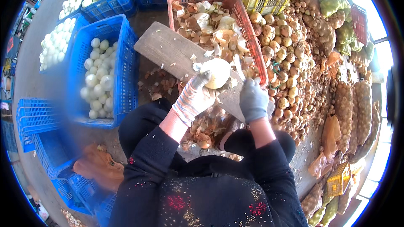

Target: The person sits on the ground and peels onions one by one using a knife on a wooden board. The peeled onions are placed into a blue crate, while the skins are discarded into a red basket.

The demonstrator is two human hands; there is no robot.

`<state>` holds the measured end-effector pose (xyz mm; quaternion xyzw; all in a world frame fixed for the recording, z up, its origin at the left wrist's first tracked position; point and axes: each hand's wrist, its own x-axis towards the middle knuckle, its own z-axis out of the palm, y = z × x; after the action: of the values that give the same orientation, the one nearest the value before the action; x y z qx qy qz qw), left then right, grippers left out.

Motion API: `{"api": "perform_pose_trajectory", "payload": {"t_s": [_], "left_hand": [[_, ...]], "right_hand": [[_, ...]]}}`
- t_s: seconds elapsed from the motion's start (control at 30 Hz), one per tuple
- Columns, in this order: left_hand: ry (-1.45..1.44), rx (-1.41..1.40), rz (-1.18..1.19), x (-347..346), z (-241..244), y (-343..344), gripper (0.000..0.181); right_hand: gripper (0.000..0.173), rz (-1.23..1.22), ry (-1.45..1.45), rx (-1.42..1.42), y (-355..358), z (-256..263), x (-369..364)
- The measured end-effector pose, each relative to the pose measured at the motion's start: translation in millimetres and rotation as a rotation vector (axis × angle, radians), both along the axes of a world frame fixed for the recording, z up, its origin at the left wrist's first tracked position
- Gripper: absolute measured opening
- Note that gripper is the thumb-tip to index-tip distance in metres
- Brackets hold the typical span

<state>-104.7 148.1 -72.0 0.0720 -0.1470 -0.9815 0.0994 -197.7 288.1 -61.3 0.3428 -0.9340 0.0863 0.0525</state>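
A pale peeled onion sits in my gloved left hand, above a wooden board. My right hand, in a grey glove, grips a small knife with its blade pointing up and away from me, a little right of the onion. The board slants across a red plastic crate heaped with papery onion skins. More skins lie on the floor between my legs. The knife's handle is hidden inside my right hand.
To the left stands a blue crate partly filled with peeled onions. Unpeeled onions spread in a pile on the right. Beyond them lie full net sacks. A yellow crate stands at the far side, and blue crates sit at lower left.
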Motion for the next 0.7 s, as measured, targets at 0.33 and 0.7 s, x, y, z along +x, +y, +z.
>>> {"api": "perform_pose_trajectory", "payload": {"t_s": [0.33, 0.7], "left_hand": [[-0.028, -0.015, 0.019, -2, 9, 6, 0.055], [-0.02, 0.006, -0.07, 2, 15, 2, 0.071]], "right_hand": [[0.013, 0.186, -0.031, -0.078, -14, 24, 24], [0.021, -0.199, -1.083, -0.668, -14, 69, 2]]}}
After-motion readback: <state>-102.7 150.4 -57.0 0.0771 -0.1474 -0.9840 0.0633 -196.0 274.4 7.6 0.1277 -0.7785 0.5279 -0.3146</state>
